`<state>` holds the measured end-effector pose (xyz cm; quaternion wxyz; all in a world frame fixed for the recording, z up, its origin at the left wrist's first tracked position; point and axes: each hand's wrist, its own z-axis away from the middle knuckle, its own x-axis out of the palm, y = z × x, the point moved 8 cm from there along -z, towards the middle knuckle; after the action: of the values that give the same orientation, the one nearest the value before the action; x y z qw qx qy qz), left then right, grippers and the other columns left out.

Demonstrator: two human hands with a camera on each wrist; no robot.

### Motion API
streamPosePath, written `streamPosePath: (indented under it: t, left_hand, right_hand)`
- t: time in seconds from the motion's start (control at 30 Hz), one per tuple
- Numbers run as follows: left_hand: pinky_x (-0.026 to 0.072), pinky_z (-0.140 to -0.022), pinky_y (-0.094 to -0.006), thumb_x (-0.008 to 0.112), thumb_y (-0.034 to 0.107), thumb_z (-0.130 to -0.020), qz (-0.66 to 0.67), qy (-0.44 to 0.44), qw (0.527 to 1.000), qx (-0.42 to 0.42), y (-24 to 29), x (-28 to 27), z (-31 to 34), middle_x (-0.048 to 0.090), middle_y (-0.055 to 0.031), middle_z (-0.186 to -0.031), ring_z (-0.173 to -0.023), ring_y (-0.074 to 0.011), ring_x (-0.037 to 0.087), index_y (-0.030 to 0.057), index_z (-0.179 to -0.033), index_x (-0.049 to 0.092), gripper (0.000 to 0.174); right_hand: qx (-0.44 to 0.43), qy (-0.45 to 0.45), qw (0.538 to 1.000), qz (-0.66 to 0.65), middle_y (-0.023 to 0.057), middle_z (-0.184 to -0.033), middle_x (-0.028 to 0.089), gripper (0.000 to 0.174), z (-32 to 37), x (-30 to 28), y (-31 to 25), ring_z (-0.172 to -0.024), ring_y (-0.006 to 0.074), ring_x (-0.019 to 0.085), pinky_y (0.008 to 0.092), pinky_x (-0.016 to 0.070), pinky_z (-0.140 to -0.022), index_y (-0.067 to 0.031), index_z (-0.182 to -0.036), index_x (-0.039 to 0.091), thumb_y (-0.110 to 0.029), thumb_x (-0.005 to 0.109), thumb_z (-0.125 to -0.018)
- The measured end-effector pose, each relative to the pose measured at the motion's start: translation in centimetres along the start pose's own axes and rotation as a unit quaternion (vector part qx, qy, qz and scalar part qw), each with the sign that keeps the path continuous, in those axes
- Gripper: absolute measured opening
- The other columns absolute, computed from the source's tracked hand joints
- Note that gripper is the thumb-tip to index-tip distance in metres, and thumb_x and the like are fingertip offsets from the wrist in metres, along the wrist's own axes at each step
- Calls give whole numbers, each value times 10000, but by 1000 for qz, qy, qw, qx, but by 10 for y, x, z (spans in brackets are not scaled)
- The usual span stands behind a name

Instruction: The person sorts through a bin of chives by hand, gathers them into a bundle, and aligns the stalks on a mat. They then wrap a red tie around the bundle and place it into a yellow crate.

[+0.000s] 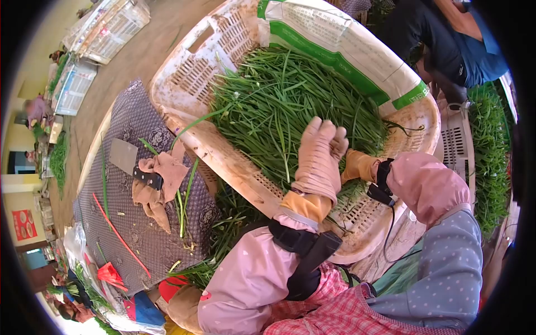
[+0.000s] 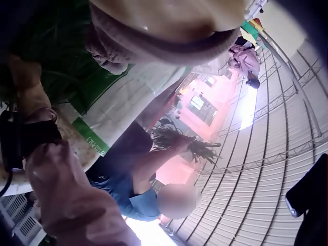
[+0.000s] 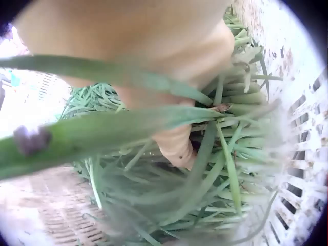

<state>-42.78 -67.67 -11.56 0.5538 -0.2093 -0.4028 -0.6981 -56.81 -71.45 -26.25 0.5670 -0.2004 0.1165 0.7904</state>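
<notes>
A white plastic basket [image 1: 184, 84] holds a heap of long green chives [image 1: 268, 111]. My left hand [image 1: 319, 159], in a tan glove, lies flat on top of the chives near the basket's near rim, fingers straight and close together. My right hand [image 1: 357, 166], also gloved, reaches in from the right and goes under the left hand into the leaves. In the right wrist view the right glove's finger [image 3: 177, 146] is pushed down among the chives [image 3: 225, 174], with leaves crossing over the glove. Whether it grips them is hidden.
A green-and-white sack [image 1: 335, 44] lines the basket's far side. On the patterned cloth [image 1: 134, 234] to the left lie a cleaver [image 1: 125, 156], a tan rag [image 1: 164, 178] and red strips [image 1: 120, 234]. More crates [image 1: 109, 28] and chives [image 1: 491, 151] stand around. Another person [image 1: 446, 39] works beyond.
</notes>
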Motion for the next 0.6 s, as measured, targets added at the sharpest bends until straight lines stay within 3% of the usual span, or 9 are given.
streamPosePath:
  t: [0.1,0.23,0.27,0.37,0.4,0.43,0.47,0.5,0.6]
  left_hand:
    - [557,-711,-297,656,95,-864,-74,28,996,-30,-20,-11,-1,550,-67,-1049,-864,-187,621,30,-1361,328,599]
    - [546,-745,-296,653,107,-868,-73,44,995,-42,-26,-14,-2,530,-73,-1100,-905,-187,609,31,-1382,302,627]
    - [541,-762,-299,651,108,-868,-55,45,997,-35,-22,-10,-3,519,-79,-1130,-930,-189,602,30,-1383,300,628]
    - [532,-793,-306,649,106,-868,-13,33,999,37,1,-5,-11,496,-93,-1181,-978,-201,586,27,-1372,312,612]
    - [531,-805,-314,652,99,-862,-16,45,998,48,8,-5,-14,482,-104,-1209,-994,-217,582,25,-1358,322,600]
    - [531,-805,-314,652,99,-862,-17,45,997,54,15,-4,-16,482,-104,-1209,-994,-217,582,25,-1358,322,600]
    - [529,-811,-318,654,97,-860,-4,58,996,64,21,-8,-15,485,-102,-1204,-993,-220,583,28,-1352,329,594]
    - [528,-817,-321,657,96,-858,10,70,995,74,25,-11,-17,489,-99,-1200,-991,-224,584,30,-1346,336,588]
    - [525,-826,-325,659,95,-856,28,77,993,85,30,-17,-21,495,-99,-1183,-992,-234,585,29,-1320,360,556]
  right_hand:
    - [-75,12,997,-29,208,-1199,595,891,-50,40,19,-1078,335,592,398,491,-888,65,-1226,524,-521,806,-618]
    - [-74,-116,982,126,158,-1193,615,868,18,-23,-4,-1067,319,594,389,487,-888,-36,-1215,604,-621,787,-601]
    - [-8,-124,973,195,129,-1147,643,880,45,-64,-16,-1037,304,604,377,483,-874,-73,-1198,631,-677,776,-575]
    - [-208,217,935,186,179,-913,683,194,20,-164,-61,-864,340,656,391,540,-729,-60,-891,716,-208,635,-793]
    - [-98,247,957,113,172,-943,684,180,-24,-193,-73,-901,324,662,418,534,-766,-73,-879,719,-193,600,-815]
    - [-137,380,915,-24,144,-962,684,263,-23,-219,-85,-926,321,655,437,521,-799,-86,-967,688,-287,593,-826]
    - [-199,419,884,-61,148,-1078,662,311,-30,-227,-101,-1010,318,629,412,499,-875,-123,-1120,639,-263,598,-846]
    - [-184,443,876,-49,136,-1164,635,334,-56,-231,-115,-1056,315,612,406,488,-903,-170,-1190,609,-237,597,-863]
    - [-134,362,922,24,124,-1170,633,288,-74,-240,-148,-1063,302,611,397,490,-906,-179,-1131,655,-213,604,-849]
